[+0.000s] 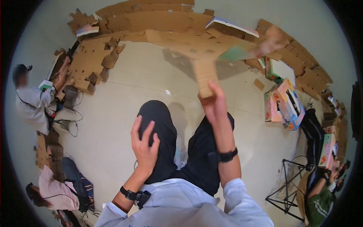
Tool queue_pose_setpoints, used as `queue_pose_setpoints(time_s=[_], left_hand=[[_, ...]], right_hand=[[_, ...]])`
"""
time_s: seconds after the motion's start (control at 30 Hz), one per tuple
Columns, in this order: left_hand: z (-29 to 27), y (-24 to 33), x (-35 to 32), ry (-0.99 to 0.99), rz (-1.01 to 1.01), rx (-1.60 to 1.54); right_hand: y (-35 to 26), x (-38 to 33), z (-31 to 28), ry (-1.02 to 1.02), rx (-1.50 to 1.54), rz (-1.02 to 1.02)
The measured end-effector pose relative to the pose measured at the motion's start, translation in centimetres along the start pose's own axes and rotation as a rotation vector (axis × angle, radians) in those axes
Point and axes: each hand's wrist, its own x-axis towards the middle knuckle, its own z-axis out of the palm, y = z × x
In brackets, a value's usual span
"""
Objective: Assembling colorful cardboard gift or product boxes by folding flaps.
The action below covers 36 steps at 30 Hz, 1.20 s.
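My right hand (216, 104) is closed on the lower end of a flat brown cardboard piece (206, 72), the thumb pressed against it. The cardboard reaches up and away from me over the pale floor, and its wider far part is smeared by motion. Beside that far part are a blurred green patch (232, 53) and a blurred pinkish shape (270, 42); I cannot make out what they are. My left hand (145, 143) lies on my left knee with its fingers spread and nothing in it.
Flattened cardboard (89, 62) lines the far wall and far left. Colourful boxes (285, 104) stand at right, near a black metal stand (289, 185). People sit at left, one in a white top (32, 109) and one in pink (56, 189); another wears green (321, 206) at lower right.
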Motion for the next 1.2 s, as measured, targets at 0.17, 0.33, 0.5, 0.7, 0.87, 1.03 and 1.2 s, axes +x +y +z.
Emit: queue_pose_setpoints(time_s=[0.17,0.33,0.5,0.7,0.87,1.03,1.2], left_hand=[[0.0,1.4,-0.3,-0.033,0.08,0.035],[0.7,4.8,0.8,-0.176,0.16,0.297],[4.3,5.3,6.3,-0.299,0.421,0.459],[11.0,3.1,10.8,-0.602,0.101,-0.05],[14.3,1.9,9.3,-0.624,0.046,-0.345],[11.4,3.4,7.7,-0.534,0.165,-0.498],[5.4,8.5,5.9,-0.601,-0.688,-0.553]], right_hand=[[4.5,-2.6,0.9,-0.147,-0.465,0.074],[3.4,-2.8,1.4,-0.341,-0.396,0.261],[3.5,-2.7,-0.5,-0.537,-0.284,0.285],[2.1,-1.6,-1.1,-0.56,-0.066,0.268],[0.2,-2.1,-1.1,-0.719,-0.101,0.371],[0.5,-3.5,0.2,-0.802,-0.053,0.369],[0.4,-6.2,2.1,-0.969,-0.069,0.498]])
